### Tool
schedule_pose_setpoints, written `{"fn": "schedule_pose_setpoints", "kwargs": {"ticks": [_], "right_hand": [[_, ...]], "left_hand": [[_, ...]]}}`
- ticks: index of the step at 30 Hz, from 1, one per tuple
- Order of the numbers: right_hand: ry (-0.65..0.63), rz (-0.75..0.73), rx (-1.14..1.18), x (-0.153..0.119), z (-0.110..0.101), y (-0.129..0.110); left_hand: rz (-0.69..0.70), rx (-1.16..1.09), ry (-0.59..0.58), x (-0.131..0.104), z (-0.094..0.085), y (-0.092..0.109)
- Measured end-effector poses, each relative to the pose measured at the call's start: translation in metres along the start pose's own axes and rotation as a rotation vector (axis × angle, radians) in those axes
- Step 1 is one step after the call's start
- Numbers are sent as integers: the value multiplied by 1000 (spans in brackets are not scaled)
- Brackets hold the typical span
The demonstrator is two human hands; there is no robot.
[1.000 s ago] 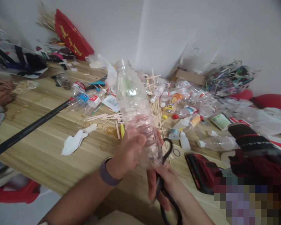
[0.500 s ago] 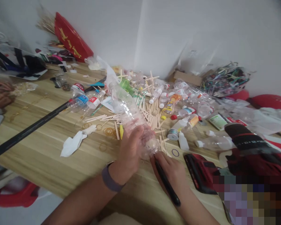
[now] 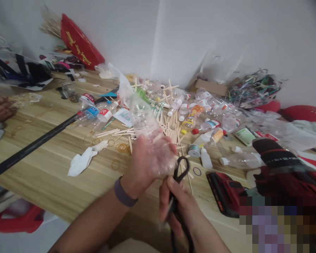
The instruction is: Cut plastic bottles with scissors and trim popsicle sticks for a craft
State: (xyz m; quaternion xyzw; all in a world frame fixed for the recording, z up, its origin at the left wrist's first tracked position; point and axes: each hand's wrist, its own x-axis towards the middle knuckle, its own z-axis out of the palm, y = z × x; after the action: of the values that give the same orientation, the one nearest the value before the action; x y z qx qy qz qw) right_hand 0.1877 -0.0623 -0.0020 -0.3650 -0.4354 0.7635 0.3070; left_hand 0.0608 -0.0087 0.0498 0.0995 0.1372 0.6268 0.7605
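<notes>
My left hand [image 3: 144,158] is wrapped round a clear plastic bottle [image 3: 144,123], which slants away from me over the table. The bottle's near end is by my palm and its details are blurred. My right hand [image 3: 180,196], just below that end, is closed on a pair of black-handled scissors [image 3: 183,168]. One handle loop sticks up beside the bottle, and the other hangs down below the hand. The blades are blurred and partly hidden by the fingers. Under and behind the bottle lie several wooden craft sticks [image 3: 173,128].
A red and black power drill [image 3: 226,193] lies at the right. Many plastic bottles [image 3: 242,160] cover the back right. Left are a crumpled white tissue [image 3: 81,161], rubber bands [image 3: 123,147] and a long black bar [image 3: 37,144]. Another person's hands [image 3: 0,107] rest at the far left edge.
My right hand has drawn back slightly from the bottle's near end and turned the scissors, so a handle loop now points upward. The bottle has shifted and tilted a little in my left hand.
</notes>
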Motion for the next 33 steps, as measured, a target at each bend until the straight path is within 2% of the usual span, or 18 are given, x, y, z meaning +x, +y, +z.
{"fn": "schedule_pose_setpoints", "kwargs": {"ticks": [2, 4, 7, 10, 12, 19, 23, 25, 29, 33], "right_hand": [[229, -179, -338, -1, 2, -11], [415, -405, -706, -2, 0, -19], [537, -655, -1090, -4, -7, -26], [598, -802, -1256, -3, -10, -31], [614, -832, -1305, -2, -10, -34], [590, -779, -1361, -4, -6, -52], [581, -883, -1563, -6, -12, -60], [561, -873, -1697, -8, -16, -62], [539, -908, -2034, -11, -18, -69], [539, -948, -2214, -13, -14, -78]], "left_hand": [[32, -78, 148, 7, -2, 7], [31, -77, 245, 12, -5, 10], [8, -17, 267, 13, -5, 8], [4, 20, 264, 10, -3, 3], [-5, 38, 273, 9, -2, 2], [-35, 64, 264, 5, -1, 1], [-15, 108, 297, 1, 4, 1], [-5, 146, 301, -1, 5, 0], [1, 186, 232, -2, 2, -3], [-10, 190, 183, -4, 1, -6]]}}
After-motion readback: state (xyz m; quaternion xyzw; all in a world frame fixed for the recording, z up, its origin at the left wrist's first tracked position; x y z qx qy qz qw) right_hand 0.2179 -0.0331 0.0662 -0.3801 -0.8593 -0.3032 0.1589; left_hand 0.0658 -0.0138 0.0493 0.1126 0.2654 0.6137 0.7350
